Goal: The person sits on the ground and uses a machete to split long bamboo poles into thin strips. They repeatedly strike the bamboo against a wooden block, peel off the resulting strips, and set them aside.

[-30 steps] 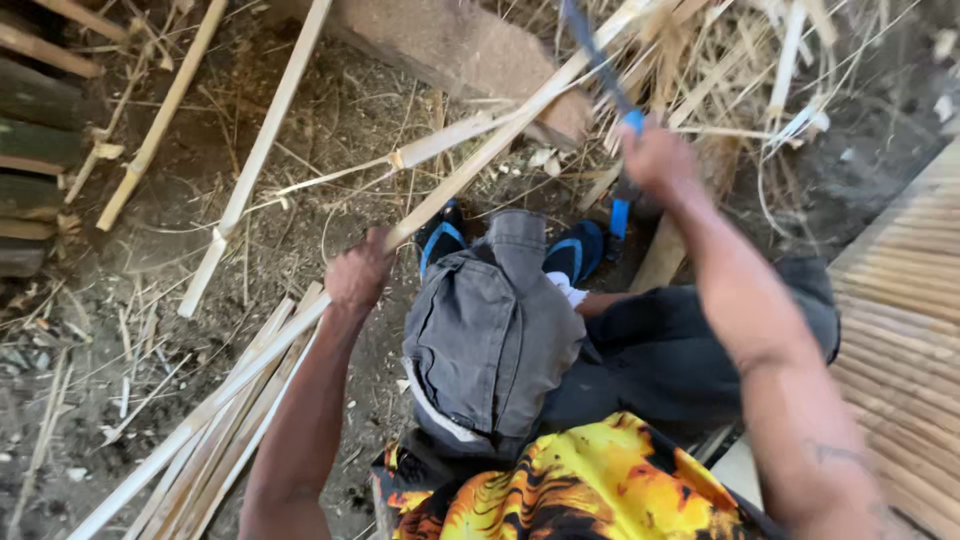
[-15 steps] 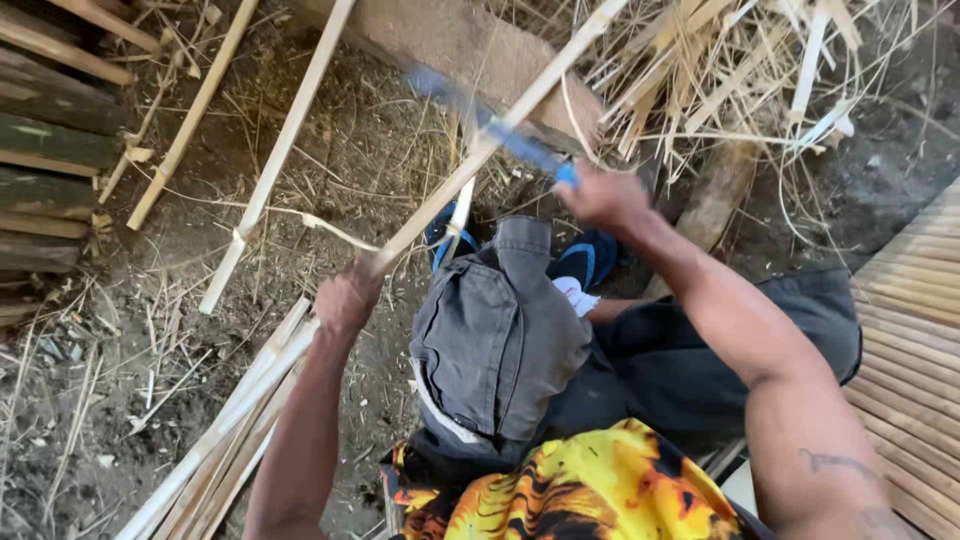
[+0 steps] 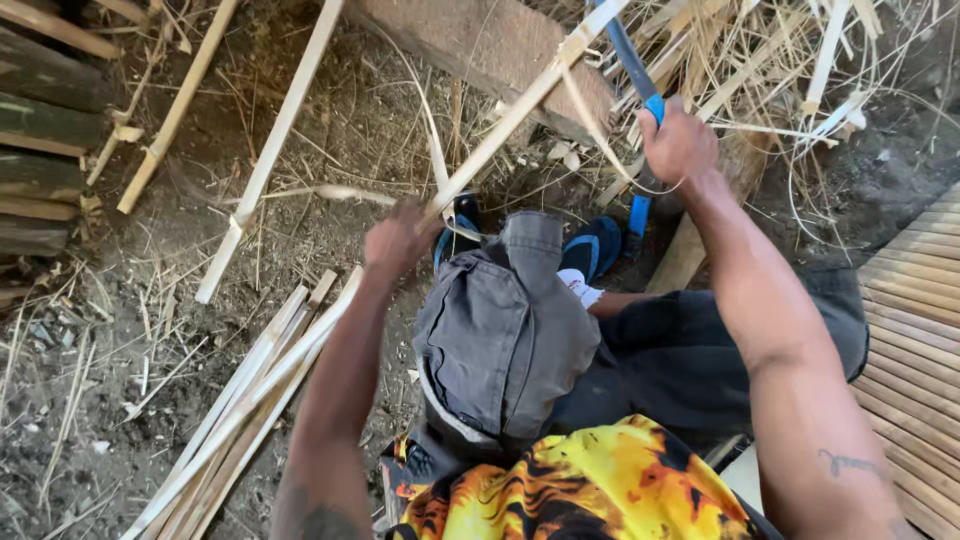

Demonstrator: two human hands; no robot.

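Observation:
My left hand (image 3: 400,243) grips a long pale bamboo strip (image 3: 520,110) that slants up to the right across the view. My right hand (image 3: 678,145) is closed on the blue handle of a long knife (image 3: 628,62), whose blade points up and left beside the strip near a brown block (image 3: 490,45). A thin curled shaving hangs from the strip near my right hand. Below me are my bent knee in grey shorts (image 3: 505,330) and my feet in blue sandals (image 3: 590,250).
A bundle of split bamboo strips (image 3: 240,410) lies on the dirt at lower left. Loose slats (image 3: 270,150) and dark logs (image 3: 45,170) are at upper left. A heap of shavings (image 3: 800,60) fills the upper right; a slatted bamboo platform (image 3: 915,350) is at right.
My right hand has swung the knife from the left side of the strip up and to the right. The left hand has kept its hold on the strip, shifted slightly right.

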